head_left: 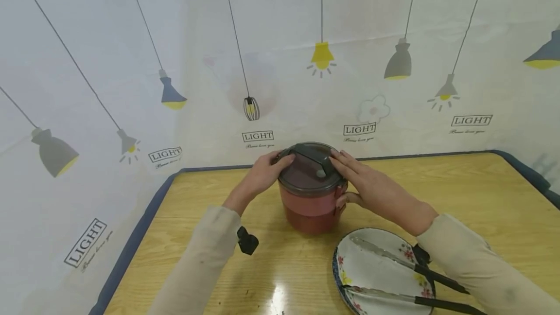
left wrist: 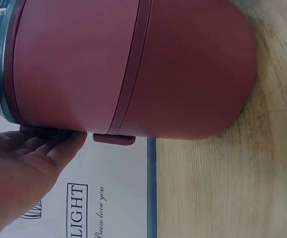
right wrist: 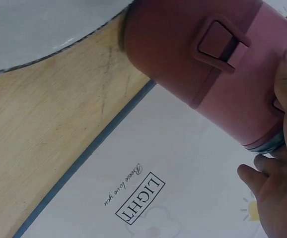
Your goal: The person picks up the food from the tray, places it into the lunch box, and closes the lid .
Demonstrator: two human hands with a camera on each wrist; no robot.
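Note:
A two-tone red lunch jar [head_left: 311,213] stands upright on the table, topped by a dark see-through lid [head_left: 302,171] with a folding handle strap. My left hand [head_left: 265,171] grips the lid's left edge, thumb on top and fingers down the side, as the left wrist view shows. On the opposite side my right hand [head_left: 372,186] holds the jar's top, its fingers laid over the lid and its thumb low at the side near a clip. Another side clip [right wrist: 220,43] shows lower on the jar in the right wrist view.
Front right, a flowered plate [head_left: 385,252] with a blue rim carries two long metal pieces with black handles [head_left: 442,278], partly under my right sleeve. Behind the table [head_left: 210,198] rises a pale sheet [head_left: 288,77] printed with lamps.

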